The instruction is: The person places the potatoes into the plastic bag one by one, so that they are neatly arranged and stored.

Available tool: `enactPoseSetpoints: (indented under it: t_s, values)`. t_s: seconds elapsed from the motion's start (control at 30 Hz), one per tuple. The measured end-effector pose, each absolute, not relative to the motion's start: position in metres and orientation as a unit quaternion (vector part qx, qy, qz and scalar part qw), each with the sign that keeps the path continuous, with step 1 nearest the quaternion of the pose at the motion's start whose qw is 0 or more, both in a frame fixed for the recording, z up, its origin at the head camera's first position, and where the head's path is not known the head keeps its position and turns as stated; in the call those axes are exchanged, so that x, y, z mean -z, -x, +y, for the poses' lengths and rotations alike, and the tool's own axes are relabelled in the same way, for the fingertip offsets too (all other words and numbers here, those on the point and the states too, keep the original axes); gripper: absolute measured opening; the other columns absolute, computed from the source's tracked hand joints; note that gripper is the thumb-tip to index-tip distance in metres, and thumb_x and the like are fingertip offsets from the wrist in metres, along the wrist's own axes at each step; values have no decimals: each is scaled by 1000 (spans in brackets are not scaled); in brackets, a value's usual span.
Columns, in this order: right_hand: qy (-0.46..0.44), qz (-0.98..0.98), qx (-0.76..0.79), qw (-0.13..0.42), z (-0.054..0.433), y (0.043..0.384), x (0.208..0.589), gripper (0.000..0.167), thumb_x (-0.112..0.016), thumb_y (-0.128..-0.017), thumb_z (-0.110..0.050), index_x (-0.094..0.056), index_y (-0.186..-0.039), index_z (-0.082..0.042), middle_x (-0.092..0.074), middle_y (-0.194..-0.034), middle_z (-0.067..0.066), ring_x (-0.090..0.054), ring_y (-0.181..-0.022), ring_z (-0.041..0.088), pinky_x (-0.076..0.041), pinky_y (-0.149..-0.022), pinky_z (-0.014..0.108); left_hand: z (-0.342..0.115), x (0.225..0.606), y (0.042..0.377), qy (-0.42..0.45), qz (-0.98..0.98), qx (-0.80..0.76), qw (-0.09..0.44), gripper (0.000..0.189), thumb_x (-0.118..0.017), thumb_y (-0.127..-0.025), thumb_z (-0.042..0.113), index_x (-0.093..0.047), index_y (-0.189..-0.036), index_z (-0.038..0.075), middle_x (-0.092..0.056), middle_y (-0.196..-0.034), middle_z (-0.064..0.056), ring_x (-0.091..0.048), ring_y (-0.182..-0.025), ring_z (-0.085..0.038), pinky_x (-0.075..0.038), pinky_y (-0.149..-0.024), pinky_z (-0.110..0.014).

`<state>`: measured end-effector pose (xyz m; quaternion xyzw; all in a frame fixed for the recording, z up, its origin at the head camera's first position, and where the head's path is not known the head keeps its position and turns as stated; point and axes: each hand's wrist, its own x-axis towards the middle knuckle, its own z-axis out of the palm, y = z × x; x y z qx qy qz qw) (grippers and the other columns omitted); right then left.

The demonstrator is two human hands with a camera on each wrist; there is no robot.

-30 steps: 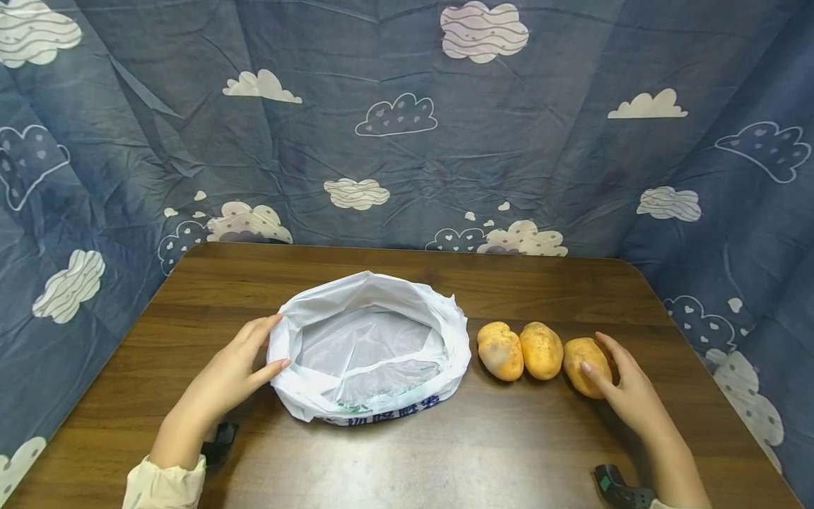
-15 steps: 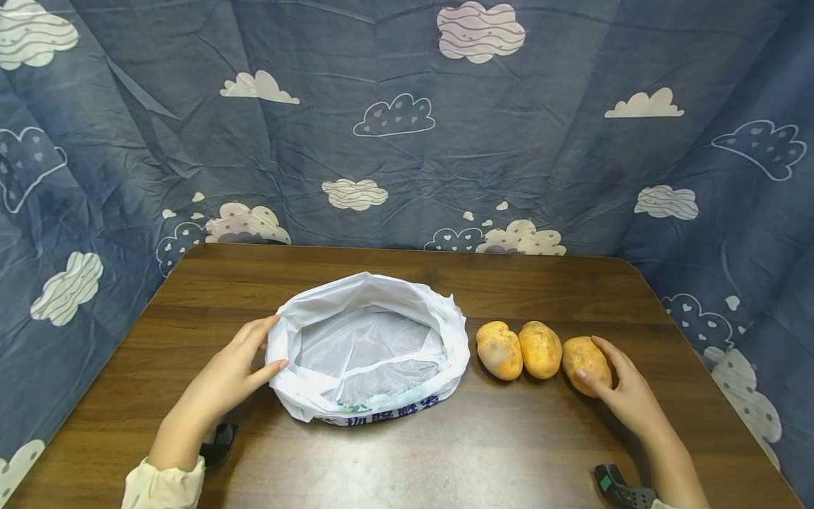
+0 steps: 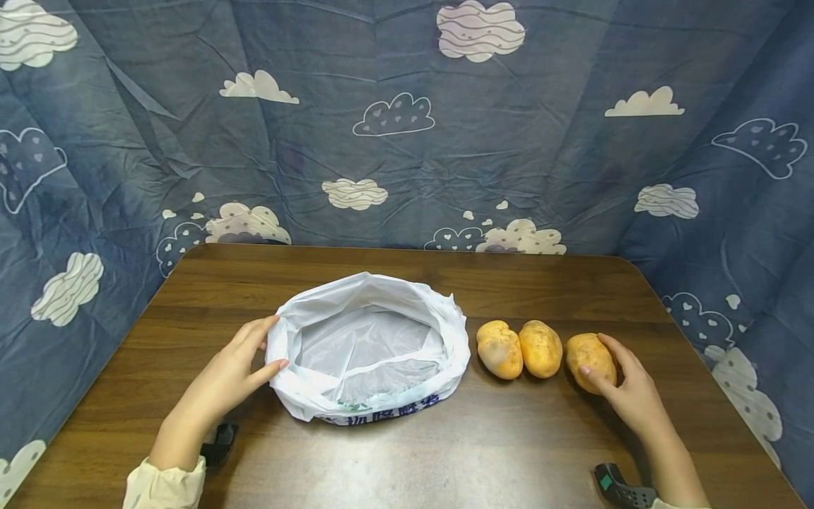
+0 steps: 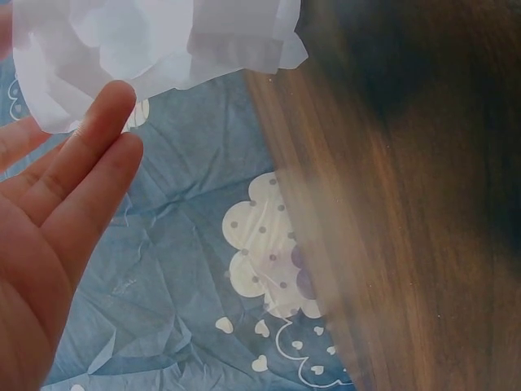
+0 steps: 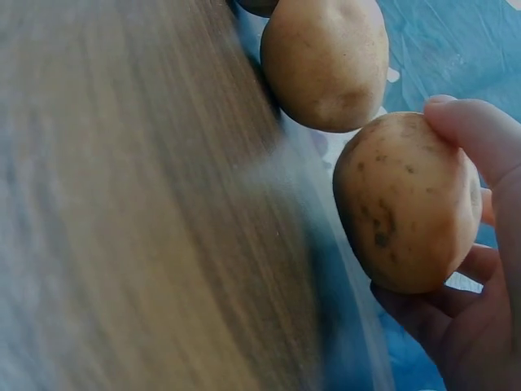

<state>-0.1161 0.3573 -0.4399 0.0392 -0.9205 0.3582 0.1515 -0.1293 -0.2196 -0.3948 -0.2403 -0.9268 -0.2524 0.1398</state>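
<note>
A white plastic bag (image 3: 369,346) stands with its mouth spread wide, dark lettering along its near side. At the bag's left side, my left hand (image 3: 238,364) touches the rim with fingers fairly straight; in the left wrist view, the extended fingers (image 4: 89,155) lie against the thin white plastic. My right hand (image 3: 632,389) grips the rightmost potato (image 3: 590,362) between thumb and fingers. The right wrist view shows this potato's (image 5: 403,204) spotted skin, with the thumb over its top and fingers beneath. Two more potatoes, a left one (image 3: 499,350) and a middle one (image 3: 540,348), lie between bag and right hand.
A brown wooden table (image 3: 407,466) carries everything. Behind and beside it hangs a dark blue curtain (image 3: 305,162) with white cloud prints. Black bands (image 3: 623,488) sit at both wrists.
The right hand has shifted the rightmost potato slightly right and away, and the gap to the middle potato has grown. The left hand and the bag have stayed nearly still.
</note>
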Motion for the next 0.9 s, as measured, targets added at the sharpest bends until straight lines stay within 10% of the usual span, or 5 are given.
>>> enactPoseSetpoints:
  t_s: [0.43,0.57,0.9]
  values:
    - [-16,-907,-345,239,347,113,432,66,-73,-74,-12,-43,-133,-10,-47,-121,21,-42,-105,10,-27,-79,11,-220,395,129,241,-926,253,142,66,-72,-76,12,-38,-130,-3,-44,-120,-17,-55,-85,-20,-47,-68,-39]
    - [-17,-897,-356,263,344,114,429,67,-74,-72,-6,-44,-132,-11,-48,-120,19,-37,-100,-7,-27,-78,8,-221,396,130,245,-924,252,147,67,-72,-75,11,-38,-130,-4,-44,-120,-17,-55,-84,-19,-47,-68,-38]
    - [-41,-877,-372,300,329,113,418,72,-75,-65,4,-47,-130,-10,-49,-120,15,-39,-101,-5,-29,-80,8,-221,396,129,247,-921,260,152,66,-73,-75,10,-38,-130,-3,-45,-119,-17,-57,-84,-20,-47,-68,-39]
